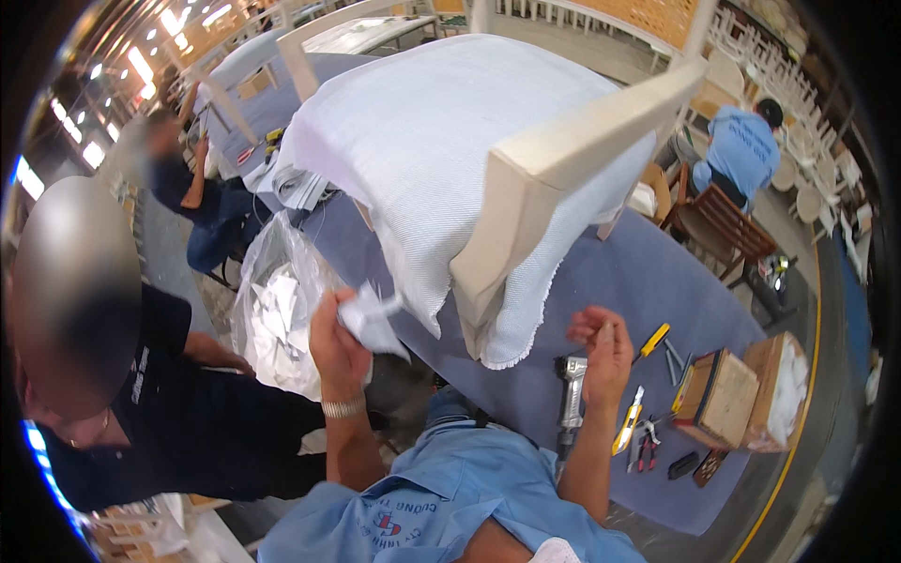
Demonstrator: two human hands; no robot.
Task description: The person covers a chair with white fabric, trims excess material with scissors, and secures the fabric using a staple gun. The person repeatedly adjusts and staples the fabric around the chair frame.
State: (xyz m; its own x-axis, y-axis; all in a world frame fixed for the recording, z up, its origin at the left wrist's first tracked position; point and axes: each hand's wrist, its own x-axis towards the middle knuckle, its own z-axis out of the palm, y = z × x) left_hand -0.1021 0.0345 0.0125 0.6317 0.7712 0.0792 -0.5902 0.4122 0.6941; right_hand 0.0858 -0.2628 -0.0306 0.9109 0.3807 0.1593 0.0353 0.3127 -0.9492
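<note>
An unpainted pale wooden armchair (535, 169) stands on the blue-grey covered table in front of me. Light blue fabric (441, 131) lies over its seat and hangs past the front, its frayed edge loose beside the front post. My left hand (338, 347) is closed on a white fabric scrap (374, 324), left of the chair and beside a plastic bag of scraps (282, 319). To the right of the hanging fabric, my right hand (605, 357) is raised with loosely bent fingers apart and nothing visible in it. Just beside that hand lies a metal pneumatic staple gun (571, 399).
A yellow utility knife (629, 420), red-handled pliers (648, 446), a yellow-handled screwdriver (652, 340) and wooden boxes (718, 399) lie on the table (685, 291) at right. A co-worker in dark clothes (206, 422) stands close at left. Others work farther back.
</note>
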